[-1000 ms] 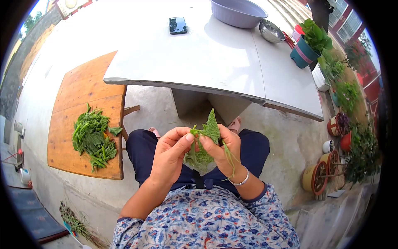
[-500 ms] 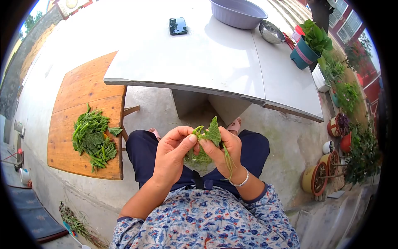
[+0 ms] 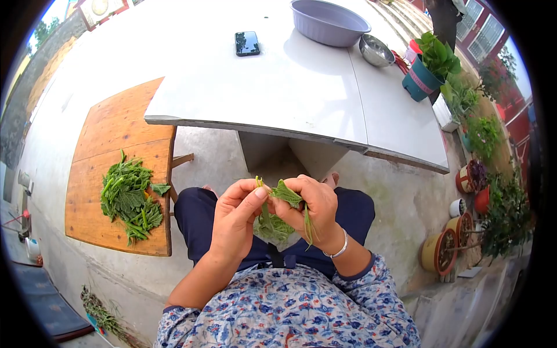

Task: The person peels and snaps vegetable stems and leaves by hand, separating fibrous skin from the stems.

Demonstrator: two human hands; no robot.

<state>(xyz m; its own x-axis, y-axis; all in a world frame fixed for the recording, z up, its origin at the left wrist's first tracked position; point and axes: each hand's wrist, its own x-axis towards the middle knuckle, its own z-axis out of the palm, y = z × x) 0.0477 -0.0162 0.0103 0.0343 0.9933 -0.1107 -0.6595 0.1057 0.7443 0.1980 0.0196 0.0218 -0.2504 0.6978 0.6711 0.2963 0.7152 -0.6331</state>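
Note:
Between my two hands is a leafy green sprig point(image 3: 287, 194) with thin stems. My left hand point(image 3: 239, 214) pinches a pale stem end between thumb and forefinger. My right hand point(image 3: 313, 206), a silver bracelet at its wrist, closes around the leaf, and thin stringy strands hang below its fingers. Under the hands, between my knees, lies a mass of greens point(image 3: 274, 230), partly hidden by the hands. To the left, a pile of cut leaves and stems point(image 3: 130, 200) rests on a wooden table point(image 3: 116, 127).
Ahead is a white table point(image 3: 261, 93) with a phone point(image 3: 247, 43), a purple basin point(image 3: 331, 26), a metal bowl point(image 3: 376, 51) and a potted plant point(image 3: 426, 72). Several flowerpots point(image 3: 439, 250) line the right side. Dry stalks point(image 3: 103, 310) lie on the ground at lower left.
The leaf, upright before, is now folded down in my right hand. My left hand still pinches at the stem. The view has tilted slightly.

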